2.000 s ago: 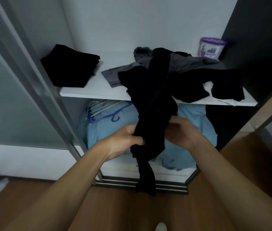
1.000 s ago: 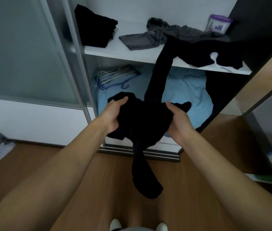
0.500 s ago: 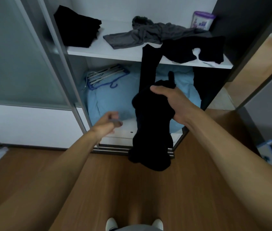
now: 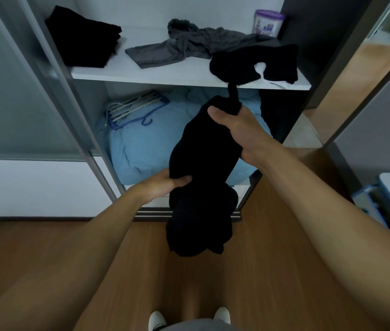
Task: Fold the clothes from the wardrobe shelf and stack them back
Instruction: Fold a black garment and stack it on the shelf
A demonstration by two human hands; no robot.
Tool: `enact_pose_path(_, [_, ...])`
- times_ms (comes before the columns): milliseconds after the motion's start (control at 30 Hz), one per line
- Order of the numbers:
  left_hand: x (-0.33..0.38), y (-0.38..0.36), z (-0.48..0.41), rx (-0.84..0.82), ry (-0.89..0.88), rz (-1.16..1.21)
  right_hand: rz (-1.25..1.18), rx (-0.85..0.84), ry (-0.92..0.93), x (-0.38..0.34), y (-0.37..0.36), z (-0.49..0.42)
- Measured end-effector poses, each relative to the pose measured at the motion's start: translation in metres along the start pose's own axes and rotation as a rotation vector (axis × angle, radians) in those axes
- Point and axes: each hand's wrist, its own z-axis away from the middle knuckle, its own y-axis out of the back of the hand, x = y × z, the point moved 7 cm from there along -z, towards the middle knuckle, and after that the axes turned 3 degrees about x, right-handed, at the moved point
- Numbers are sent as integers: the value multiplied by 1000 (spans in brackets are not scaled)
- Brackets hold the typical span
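Nearest to us, below both grips, our white shoes stand on the wooden floor. We hold the black garment in the air in front of the wardrobe opening. The left grip is clamped on its left edge at mid-height, with the thumb on the near face and the fingers hidden behind the cloth. The right grip, above and to the right of the left grip, is clamped on the bunched upper end. A narrow tail of cloth rises just above the right grip to the shelf edge; we cannot tell whether it touches anything there. The lower part of the garment hangs as a loose bundle beneath the left grip. Behind both grips, in the lower compartment, lies blue bedding, with a bundle of hangers on it above and left of the left grip. Above the right grip runs the white shelf. A black heap lies on the shelf directly above the right grip. To the left of the heap lies an unfolded grey garment, and farther left sits a folded black stack. At the back right stands a purple-lidded container.
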Motion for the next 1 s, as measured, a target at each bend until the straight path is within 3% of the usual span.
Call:
enact_pose_path(133, [1, 46, -3, 338, -40, 45, -76, 127, -14, 4, 18, -1])
enact_pose_path(300, [-24, 40, 3, 107, 147, -312, -187, 181, -16, 0, 17, -7])
enact_pose_path(467, [-28, 86, 17, 488, 169, -30, -119, 235, 26, 1, 33, -12])
enact_pose_path(567, [-14, 104, 22, 558, 147, 107, 85, 259, 40, 14, 47, -14])
enact_pose_path(667, [11, 108, 27, 549, 91, 171, 361, 122, -4, 36, 48, -12])
enact_pose_path(767, [47, 101, 32, 513, -4, 205, 663, -198, -64, 65, 21, -3])
enact_pose_path(867, [92, 85, 35, 452, -148, 233, 805, -454, -6, 86, -27, 6])
enact_pose_path(933, [119, 75, 36, 380, -262, 208, 809, -433, 49, 87, -50, 7])
enact_pose_path(1000, [130, 72, 38, 328, -348, 188, 657, -258, 51, 81, -54, 0])
